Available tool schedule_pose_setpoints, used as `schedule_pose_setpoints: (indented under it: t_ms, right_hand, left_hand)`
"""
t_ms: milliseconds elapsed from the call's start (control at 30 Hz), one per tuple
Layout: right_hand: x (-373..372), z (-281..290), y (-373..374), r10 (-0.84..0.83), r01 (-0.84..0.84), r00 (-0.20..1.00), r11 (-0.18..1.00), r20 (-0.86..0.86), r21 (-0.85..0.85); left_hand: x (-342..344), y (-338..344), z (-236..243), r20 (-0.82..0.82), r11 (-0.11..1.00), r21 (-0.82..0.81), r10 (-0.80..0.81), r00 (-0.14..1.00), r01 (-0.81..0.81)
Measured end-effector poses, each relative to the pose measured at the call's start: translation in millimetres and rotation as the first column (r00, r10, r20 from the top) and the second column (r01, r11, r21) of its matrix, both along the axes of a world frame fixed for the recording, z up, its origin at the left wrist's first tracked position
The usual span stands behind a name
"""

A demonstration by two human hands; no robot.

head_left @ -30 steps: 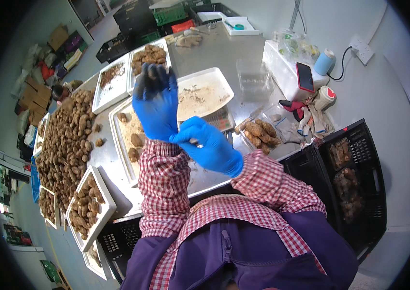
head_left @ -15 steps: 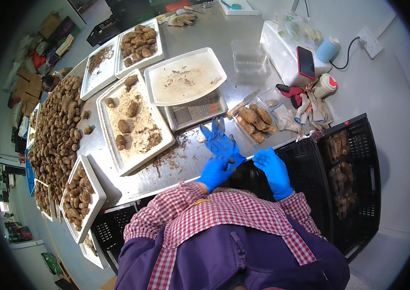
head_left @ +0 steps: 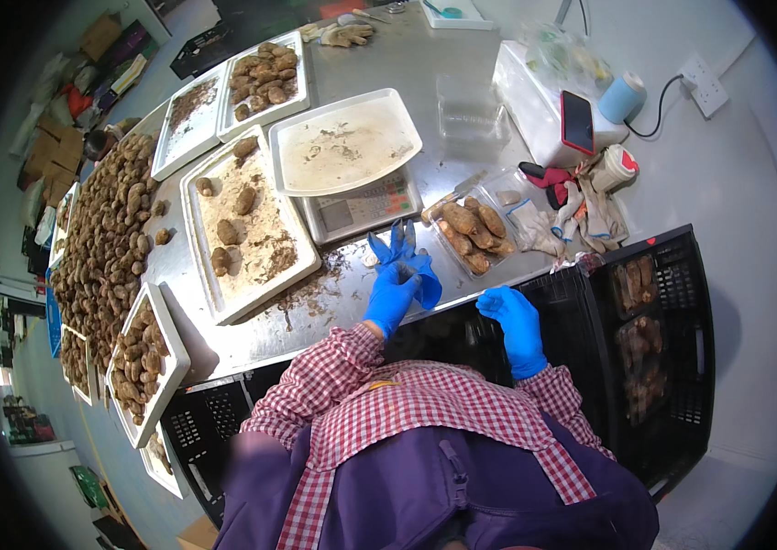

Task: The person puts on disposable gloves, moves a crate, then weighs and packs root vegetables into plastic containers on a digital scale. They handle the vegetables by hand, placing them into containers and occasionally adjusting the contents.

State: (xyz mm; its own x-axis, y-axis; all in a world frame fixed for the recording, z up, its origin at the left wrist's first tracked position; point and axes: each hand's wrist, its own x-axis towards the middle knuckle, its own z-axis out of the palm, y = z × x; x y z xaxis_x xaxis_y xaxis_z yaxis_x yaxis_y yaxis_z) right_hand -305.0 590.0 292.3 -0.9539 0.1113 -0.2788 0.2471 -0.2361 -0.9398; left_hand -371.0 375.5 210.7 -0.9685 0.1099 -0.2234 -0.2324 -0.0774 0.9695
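My left hand (head_left: 389,302), in a blue glove, is closed on a loose, dirt-darkened blue glove (head_left: 420,271) at the steel table's front edge, below the scale (head_left: 345,213). My right hand (head_left: 518,332), also gloved, hovers just right of it over the dark crates, fingers slightly bent and apart, holding nothing. Left of the scale, a white tray (head_left: 270,280) holds several brown tubers on soiled lining. Right of the scale is a clear box of longer tubers (head_left: 472,229). A flat white tray (head_left: 345,138) rests on the scale.
A large tuber pile (head_left: 104,243) and white trays (head_left: 165,368) fill the left. A foam box (head_left: 529,103), phone (head_left: 577,120), thread cone (head_left: 620,98) and work gloves (head_left: 579,215) are at right. A black crate (head_left: 677,394) holds packed tubers.
My hands have dropped from raised, with the right pinching the left cuff, to the table edge and separated. The loose glove, now off, has shifted slightly toward the scale with my left hand.
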Motion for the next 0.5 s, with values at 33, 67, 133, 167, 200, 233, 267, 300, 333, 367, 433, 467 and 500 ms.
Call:
schedule_pose_setpoints:
  t_ms: [33, 67, 133, 167, 200, 233, 267, 300, 333, 367, 433, 467, 500]
  right_hand:
    - [-3.5, 13.2, -6.2, 0.045, -0.044, 0.999, 0.998, -0.027, 0.040]
    - [-7.3, 27.4, -13.2, 0.074, -0.072, 0.997, 0.993, -0.022, 0.096]
    - [-15.6, 56.0, -28.0, 0.304, -0.212, 0.909, 0.926, -0.284, 0.312]
    - [-22.1, 67.5, -37.7, 0.426, -0.247, 0.826, 0.863, -0.369, 0.442]
    - [-30.9, 75.4, -50.2, 0.467, -0.240, 0.776, 0.840, -0.424, 0.487]
    - [-41.0, 81.0, -62.6, 0.520, -0.231, 0.714, 0.808, -0.470, 0.542]
    - [-50.8, 85.6, -72.0, 0.579, -0.240, 0.656, 0.768, -0.484, 0.594]
    - [-60.6, 88.8, -79.7, 0.583, -0.180, 0.647, 0.742, -0.490, 0.646]
    - [-70.2, 90.1, -88.2, 0.594, -0.141, 0.650, 0.707, -0.474, 0.693]
    - [-78.4, 90.7, -95.4, 0.606, -0.104, 0.651, 0.668, -0.457, 0.737]
    - [-90.6, 92.1, -105.5, 0.656, -0.078, 0.644, 0.569, -0.394, 0.819]
    - [-95.3, 93.5, -108.1, 0.693, -0.180, 0.662, 0.518, -0.286, 0.836]
    - [-100.3, 94.9, -111.3, 0.727, -0.284, 0.665, 0.459, -0.173, 0.842]
  left_hand:
    - [-3.7, -1.6, 9.6, 0.035, 1.000, -0.003, -0.006, 0.999, 0.006]
    - [-6.6, -3.1, 19.5, 0.028, 0.999, 0.038, -0.004, 1.000, 0.003]
    - [-14.5, -4.9, 40.9, -0.015, 0.991, 0.136, 0.005, 1.000, -0.003]
    - [-19.6, -5.5, 53.4, -0.056, 0.995, 0.095, -0.002, 0.998, 0.007]
    - [-23.5, -10.1, 67.4, -0.046, 0.999, 0.023, -0.039, 0.998, 0.041]
    - [-27.9, -13.9, 82.7, -0.063, 0.997, -0.032, -0.072, 0.995, 0.070]
    - [-30.8, -16.2, 98.4, -0.068, 0.999, -0.012, -0.049, 0.996, 0.048]
    - [-31.5, -21.4, 113.8, -0.062, 0.999, 0.024, -0.043, 0.997, 0.044]
    - [-32.7, -27.0, 128.5, -0.062, 1.000, -0.025, -0.015, 0.998, 0.014]
    - [-33.6, -33.6, 141.5, -0.095, 0.998, -0.054, 0.013, 0.995, -0.018]
    - [-32.8, -47.4, 160.7, -0.171, 0.997, -0.060, 0.038, 0.985, -0.049]
    - [-32.4, -51.7, 166.5, -0.214, 0.997, -0.054, 0.044, 0.976, -0.057]
    - [-31.7, -55.9, 169.5, -0.268, 0.996, -0.020, 0.076, 0.961, -0.084]
